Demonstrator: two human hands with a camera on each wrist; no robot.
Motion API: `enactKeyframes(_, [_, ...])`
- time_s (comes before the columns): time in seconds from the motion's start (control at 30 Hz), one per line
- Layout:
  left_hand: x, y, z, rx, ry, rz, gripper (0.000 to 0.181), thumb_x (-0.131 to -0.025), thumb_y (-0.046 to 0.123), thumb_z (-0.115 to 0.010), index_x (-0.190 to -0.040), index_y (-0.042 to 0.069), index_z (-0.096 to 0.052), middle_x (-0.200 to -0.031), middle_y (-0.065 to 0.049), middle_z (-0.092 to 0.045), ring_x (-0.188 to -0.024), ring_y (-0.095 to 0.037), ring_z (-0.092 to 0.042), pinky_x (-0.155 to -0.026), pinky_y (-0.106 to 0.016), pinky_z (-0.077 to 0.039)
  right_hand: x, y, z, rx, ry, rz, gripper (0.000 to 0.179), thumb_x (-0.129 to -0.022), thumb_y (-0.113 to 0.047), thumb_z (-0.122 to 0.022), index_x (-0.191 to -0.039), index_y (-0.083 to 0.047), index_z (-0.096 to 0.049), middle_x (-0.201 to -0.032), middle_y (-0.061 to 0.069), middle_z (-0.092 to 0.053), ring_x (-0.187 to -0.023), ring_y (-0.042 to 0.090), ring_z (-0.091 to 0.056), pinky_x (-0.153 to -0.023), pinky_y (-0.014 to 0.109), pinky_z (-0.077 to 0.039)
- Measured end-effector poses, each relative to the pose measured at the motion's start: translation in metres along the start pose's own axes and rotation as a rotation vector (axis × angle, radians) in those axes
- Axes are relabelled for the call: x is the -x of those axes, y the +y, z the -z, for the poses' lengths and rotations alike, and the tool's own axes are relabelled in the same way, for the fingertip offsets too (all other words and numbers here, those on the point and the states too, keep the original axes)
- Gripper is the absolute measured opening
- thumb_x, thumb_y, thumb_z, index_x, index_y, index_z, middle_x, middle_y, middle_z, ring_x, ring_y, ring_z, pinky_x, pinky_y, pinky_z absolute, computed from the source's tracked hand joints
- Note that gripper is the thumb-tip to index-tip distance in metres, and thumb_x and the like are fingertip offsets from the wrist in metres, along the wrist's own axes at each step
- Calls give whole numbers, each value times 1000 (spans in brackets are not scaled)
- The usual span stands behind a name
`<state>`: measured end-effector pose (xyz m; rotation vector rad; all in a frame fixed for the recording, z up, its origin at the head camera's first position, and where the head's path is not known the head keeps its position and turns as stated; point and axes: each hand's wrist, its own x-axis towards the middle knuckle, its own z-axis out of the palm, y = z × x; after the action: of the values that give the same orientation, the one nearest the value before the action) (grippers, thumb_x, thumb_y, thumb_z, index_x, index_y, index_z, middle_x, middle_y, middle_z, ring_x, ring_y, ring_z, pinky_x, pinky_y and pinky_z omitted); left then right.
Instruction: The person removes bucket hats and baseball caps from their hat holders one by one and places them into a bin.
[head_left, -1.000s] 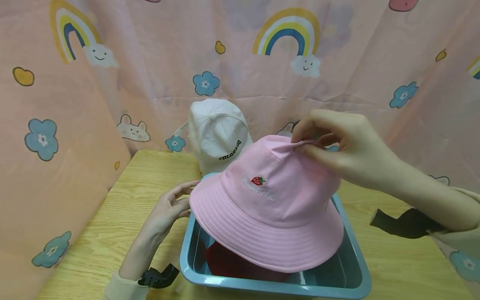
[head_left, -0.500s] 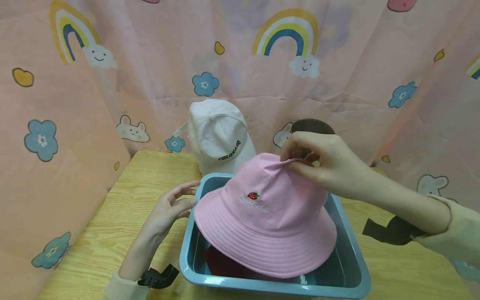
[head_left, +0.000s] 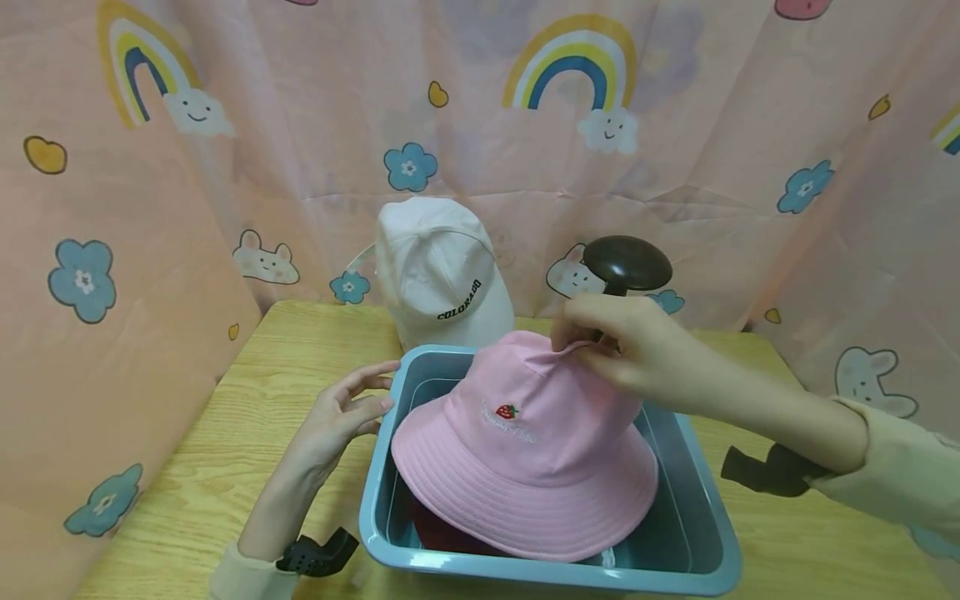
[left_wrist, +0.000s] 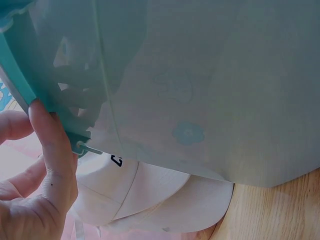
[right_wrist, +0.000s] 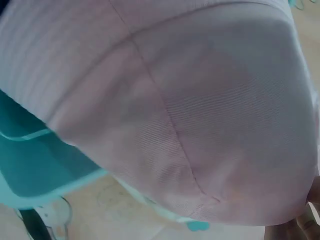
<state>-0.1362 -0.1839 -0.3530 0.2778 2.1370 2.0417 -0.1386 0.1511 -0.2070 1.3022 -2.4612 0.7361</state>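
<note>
A pink bucket hat (head_left: 540,467) with a strawberry embroidered on its front is low inside the blue plastic tub (head_left: 712,500), brim downward. The right hand (head_left: 622,342) pinches the top of its crown; in the right wrist view the hat (right_wrist: 200,115) fills most of the picture, with fingertips (right_wrist: 295,227) at the lower right corner. Under the brim lies something dark red (head_left: 442,529), mostly hidden. The left hand (head_left: 348,408) touches the outside of the tub's left rim with relaxed fingers; the left wrist view shows this hand (left_wrist: 47,165) against the tub wall.
Behind the tub stands a white cap (head_left: 442,267) lettered COLORADO. A dark brown, rounded knob-like object (head_left: 628,262) on a stem rises behind the right hand. The wooden table (head_left: 292,358) backs onto a pink patterned curtain (head_left: 480,100).
The right hand has lowered the pink bucket hat into the tub, drifting slightly left. The dark brown object behind has come into view. The left hand stays in place at the rim.
</note>
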Motion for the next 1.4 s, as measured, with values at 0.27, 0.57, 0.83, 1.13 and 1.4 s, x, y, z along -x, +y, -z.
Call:
enactKeyframes(0.27, [0, 0, 1, 4, -6, -11, 49, -92, 12, -61, -139, 3, -47, -116, -11, -51, -83, -8, -67, -73, -29, -54, 4, 6, -15, 112, -61, 7, 37, -76, 15, -58, -84, -21, -64, -86, -14, -61, -79, -1, -59, -70, 21, -51])
enactKeyframes(0.57, [0, -1, 2, 4, -4, -4, 49, -92, 13, -61, -138, 5, -48, -116, -8, -52, -83, -8, -67, -73, -29, -54, 3, 3, -26, 147, -153, -6, 32, -79, 9, -63, -86, -22, -63, -85, -14, -59, -79, 0, -58, -70, 23, -51])
enactKeyframes(0.83, [0, -2, 2, 1, -6, -4, 49, -92, 13, -61, -139, 5, -47, -115, -8, -51, -83, -9, -67, -73, -30, -55, 6, 2, -34, 148, -230, -38, 33, -80, 4, -64, -93, -26, -65, -92, -16, -63, -83, 1, -61, -72, 23, -52])
enactKeyframes(1.13, [0, -1, 3, 3, -2, 2, 49, -93, 14, -61, -139, 7, -47, -116, -7, -52, -81, -8, -66, -72, -29, -55, 12, 1, -38, 92, -328, -17, 28, -85, -5, -68, -101, -28, -65, -97, -18, -66, -83, -1, -60, -72, 21, -51])
enactKeyframes(1.4, [0, -2, 2, 5, -7, 3, 49, -93, 14, -61, -139, 7, -47, -117, -7, -51, -81, -8, -65, -72, -29, -54, 19, 3, -47, 56, -476, 4, 24, -91, -19, -66, -113, -27, -67, -110, -14, -69, -94, 4, -65, -82, 29, -54])
